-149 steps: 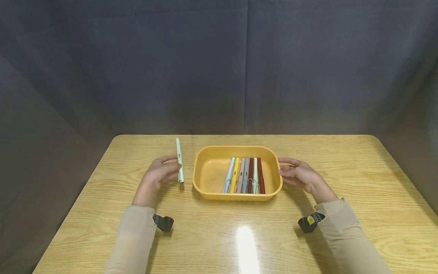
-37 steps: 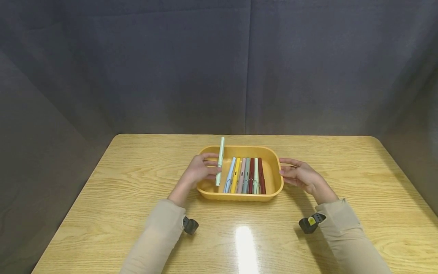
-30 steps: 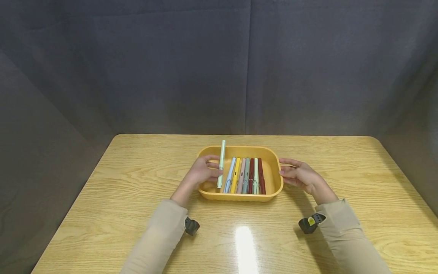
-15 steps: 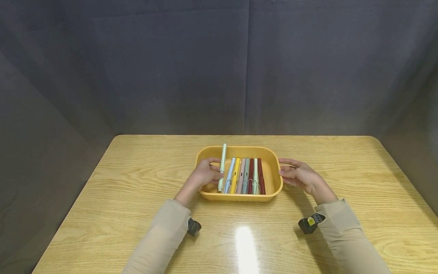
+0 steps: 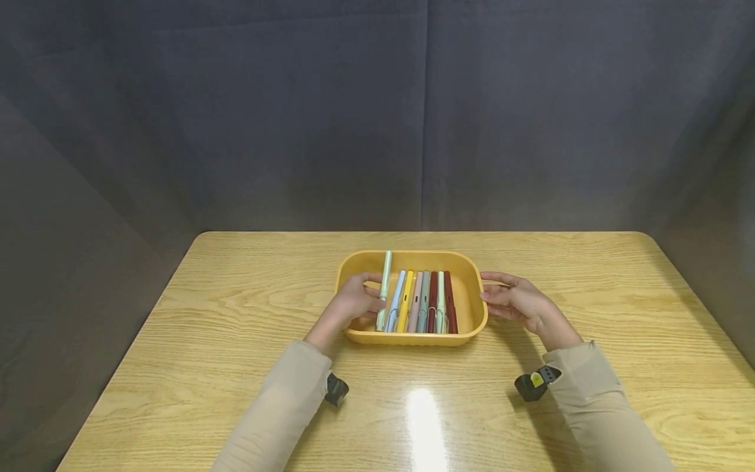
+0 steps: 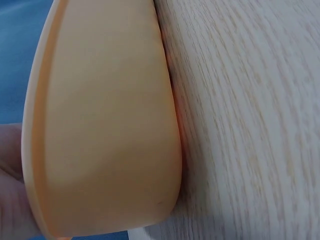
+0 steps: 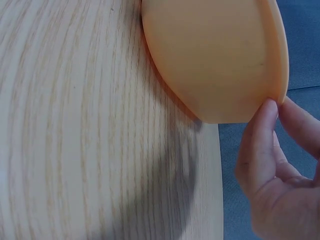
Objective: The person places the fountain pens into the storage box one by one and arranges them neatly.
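A pale green capped pen (image 5: 385,282) is in my left hand (image 5: 354,300), pinched between thumb and fingers. It leans inside the left part of a yellow tray (image 5: 413,339), its far end up near the back rim. Beside it lie a light blue pen (image 5: 398,294), a yellow pen (image 5: 407,294) and several others in a row. In the left wrist view the tray wall (image 6: 105,115) hides the pen and most of the hand. My right hand (image 5: 514,303) touches the tray's right end; the right wrist view shows its fingertips (image 7: 270,107) at the rim.
The tray stands on a wooden table (image 5: 248,282) with a dark cloth (image 5: 354,131) hanging behind its back edge. A small black camera is strapped at each wrist.
My left hand has carried the pale green pen from left of the tray over its rim, then lowered it to the left of the light blue pen. The right hand has stayed put.
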`<state>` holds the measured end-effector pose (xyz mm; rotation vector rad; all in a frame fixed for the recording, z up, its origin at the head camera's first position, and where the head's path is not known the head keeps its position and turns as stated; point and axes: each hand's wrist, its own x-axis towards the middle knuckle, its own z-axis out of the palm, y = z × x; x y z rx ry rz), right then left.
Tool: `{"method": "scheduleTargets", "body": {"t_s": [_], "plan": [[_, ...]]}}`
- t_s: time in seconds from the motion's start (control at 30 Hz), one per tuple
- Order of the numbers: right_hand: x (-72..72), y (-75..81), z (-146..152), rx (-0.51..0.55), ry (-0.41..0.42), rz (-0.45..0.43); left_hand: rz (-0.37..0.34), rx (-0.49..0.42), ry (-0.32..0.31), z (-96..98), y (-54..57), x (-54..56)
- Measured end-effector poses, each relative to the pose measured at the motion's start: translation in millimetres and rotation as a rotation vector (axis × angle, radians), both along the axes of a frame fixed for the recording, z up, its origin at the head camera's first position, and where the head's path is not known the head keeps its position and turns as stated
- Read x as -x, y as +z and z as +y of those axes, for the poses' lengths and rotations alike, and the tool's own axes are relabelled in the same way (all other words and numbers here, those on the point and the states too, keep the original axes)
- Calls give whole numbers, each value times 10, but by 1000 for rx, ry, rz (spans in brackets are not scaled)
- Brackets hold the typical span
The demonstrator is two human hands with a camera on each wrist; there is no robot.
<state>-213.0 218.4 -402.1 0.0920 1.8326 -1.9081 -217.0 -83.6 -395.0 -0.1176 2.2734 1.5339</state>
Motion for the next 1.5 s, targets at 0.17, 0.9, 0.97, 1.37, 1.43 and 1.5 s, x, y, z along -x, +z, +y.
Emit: {"method": "scheduleTargets", "body": {"t_s": [0.17, 0.9, 0.97, 1.37, 1.43, 1.5], "plan": [[10, 1, -1, -6, -4, 4, 2, 23, -13, 2, 2, 10], [-11, 3, 11, -28, -5, 1, -71, 72, -23, 45, -24, 45], [-7, -3, 6, -33, -2, 2, -83, 83, -20, 46, -24, 44], [-4, 11, -9, -34, 1, 2, -93, 109, -16, 64, -67, 37], [-4, 14, -8, -34, 1, 3, -84, 111, -19, 66, -70, 38], [-4, 15, -8, -35, 4, 5, -84, 107, -19, 68, -70, 38]]}}
